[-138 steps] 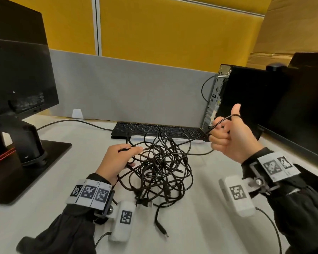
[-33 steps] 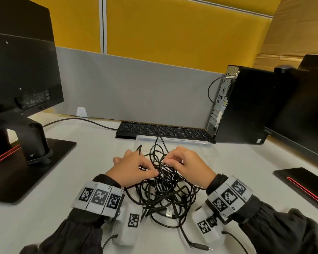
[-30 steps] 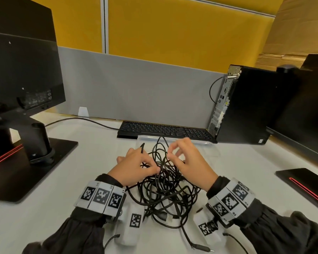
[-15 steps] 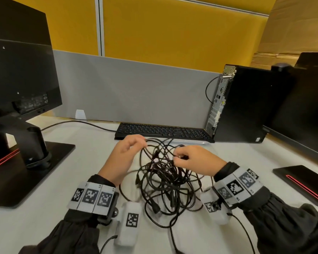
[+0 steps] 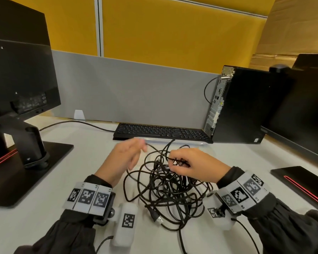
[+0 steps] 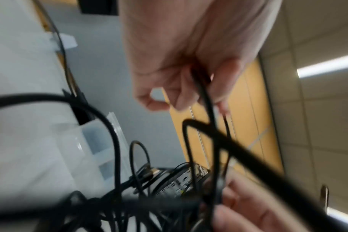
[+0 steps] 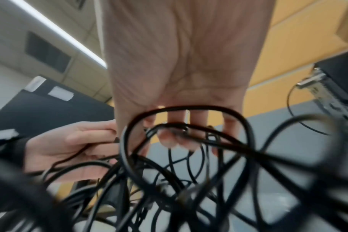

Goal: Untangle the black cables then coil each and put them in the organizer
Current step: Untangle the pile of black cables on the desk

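Note:
A tangle of black cables (image 5: 163, 191) lies on the white desk (image 5: 66, 180) between my hands, with a USB plug (image 5: 157, 218) sticking out at its near side. My left hand (image 5: 142, 146) pinches one strand (image 6: 206, 100) between thumb and fingers, lifted off the pile's far left. At the top of the pile my right hand (image 5: 173, 161) curls its fingers (image 7: 169, 139) round a few strands. The clear organizer (image 5: 189, 142) lies just beyond the pile, in front of the keyboard. Its compartments (image 6: 97, 141) show in the left wrist view.
A black keyboard (image 5: 162, 132) and a PC tower (image 5: 242, 105) stand at the back. A monitor on its stand (image 5: 28, 143) fills the left, and another monitor (image 5: 305, 110) with its base (image 5: 301, 182) the right. A grey divider (image 5: 136, 88) closes the rear.
Over the last second both hands lifted off the pile and drew slightly apart, each taking a strand. Earlier the right hand held a strand high to the right; it has come back down.

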Motion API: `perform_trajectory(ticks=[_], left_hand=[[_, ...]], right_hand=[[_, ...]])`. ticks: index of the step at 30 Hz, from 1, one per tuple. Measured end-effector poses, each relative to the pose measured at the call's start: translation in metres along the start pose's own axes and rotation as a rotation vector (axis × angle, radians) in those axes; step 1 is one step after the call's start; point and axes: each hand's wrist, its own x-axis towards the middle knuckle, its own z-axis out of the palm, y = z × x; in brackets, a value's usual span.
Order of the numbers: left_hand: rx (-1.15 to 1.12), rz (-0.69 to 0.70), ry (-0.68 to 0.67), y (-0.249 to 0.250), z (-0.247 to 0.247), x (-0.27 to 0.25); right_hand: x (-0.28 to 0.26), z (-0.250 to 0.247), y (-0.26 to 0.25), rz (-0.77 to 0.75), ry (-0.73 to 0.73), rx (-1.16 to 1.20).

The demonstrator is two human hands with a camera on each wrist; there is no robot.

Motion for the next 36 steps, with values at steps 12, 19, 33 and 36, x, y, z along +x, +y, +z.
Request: perform_trajectory(ticks=[12,19,33,36], left_hand=[[0.414,0.214,0.144,-0.014,-0.003,0.006],[0.451,0.198,-0.315,-0.009,0.009,-0.002],[-0.187,0.107,0.544,-0.007,-0.014,0.01],[-0.287,0.06,0.596,-0.009,-0.018,0.01]], right_hand=[[-0.001,0.001,-0.009,0.11,-0.123,-0.24],[0.003,0.007,-0.029,0.027,0.077,-0.259],[-0.021,0.001,-0.004,0.202,0.07,0.208],[-0.02,0.001,0.0,0.203,0.036,0.177]])
